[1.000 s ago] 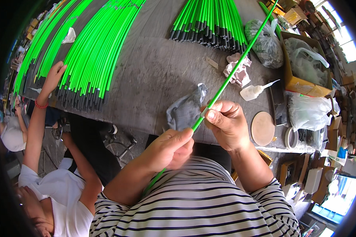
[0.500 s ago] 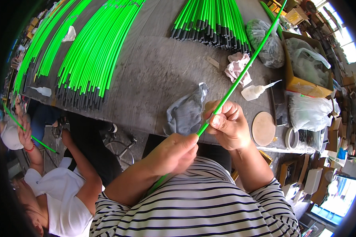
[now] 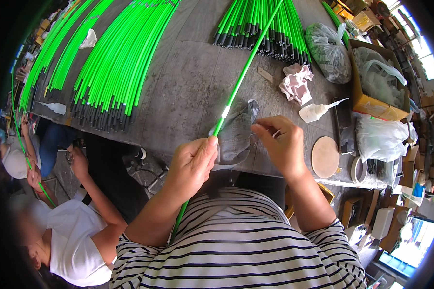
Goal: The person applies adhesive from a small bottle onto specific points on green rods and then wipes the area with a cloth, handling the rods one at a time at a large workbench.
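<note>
My left hand [image 3: 194, 161] is closed around a long, thin green rod [image 3: 244, 72]. The rod slants up and away over the table, and its lower end runs down beside my left forearm. A short white band [image 3: 225, 112] circles it a little above my left thumb. Off the rod, my right hand [image 3: 282, 142] has its fingers curled, thumb and forefinger close together; whether something small is between them cannot be made out. Just left of those fingertips, a crumpled grey cloth [image 3: 236, 139] lies at the table edge, partly behind the rod.
Bundles of green rods with black ends [image 3: 115, 67] lie far left, more [image 3: 263, 36] at the back. Rightward are a pink cloth [image 3: 296, 84], a nozzle bottle [image 3: 316, 111], a round disc [image 3: 325, 156] and a carton [image 3: 378, 103]. At left, a co-worker [image 3: 77, 231] handles another rod.
My right hand has come off the rod and opened a gap from it. My left hand has moved up and left, swinging the rod's far end leftward. The white band now shows.
</note>
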The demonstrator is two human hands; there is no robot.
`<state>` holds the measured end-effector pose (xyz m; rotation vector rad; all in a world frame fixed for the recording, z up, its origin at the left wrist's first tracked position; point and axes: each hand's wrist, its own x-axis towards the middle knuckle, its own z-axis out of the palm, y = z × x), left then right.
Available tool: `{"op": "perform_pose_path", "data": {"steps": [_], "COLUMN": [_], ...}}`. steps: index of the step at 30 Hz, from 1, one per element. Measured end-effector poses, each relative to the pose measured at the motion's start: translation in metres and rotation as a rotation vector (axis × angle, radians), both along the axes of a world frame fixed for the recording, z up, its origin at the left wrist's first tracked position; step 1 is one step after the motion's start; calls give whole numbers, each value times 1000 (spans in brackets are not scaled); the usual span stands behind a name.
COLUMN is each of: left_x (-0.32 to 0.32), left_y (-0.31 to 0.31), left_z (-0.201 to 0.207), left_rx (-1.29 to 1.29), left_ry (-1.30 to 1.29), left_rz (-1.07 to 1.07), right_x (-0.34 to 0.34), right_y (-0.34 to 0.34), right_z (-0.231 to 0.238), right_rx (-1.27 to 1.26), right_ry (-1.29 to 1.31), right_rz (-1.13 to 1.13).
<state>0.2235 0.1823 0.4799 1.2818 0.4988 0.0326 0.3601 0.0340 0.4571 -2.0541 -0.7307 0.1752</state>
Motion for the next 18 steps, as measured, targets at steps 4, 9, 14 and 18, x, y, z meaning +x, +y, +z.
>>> {"op": "perform_pose_path", "data": {"steps": [4, 9, 14, 18], "left_x": [1, 0, 1, 0], "left_y": [-2, -1, 0, -2], "left_z": [0, -1, -1, 4], "left_rx": [-49, -78, -128, -89], "left_ry": [-12, -27, -20, -55], "left_rz": [-12, -3, -32, -50], "right_x": [-5, -19, -28, -26], "right_y": [5, 8, 4, 5], "right_z": [-16, 11, -4, -5], "right_rx": [-51, -35, -122, 28], "right_ry": [181, 254, 141, -178], "right_rz": [59, 33, 169, 123]}}
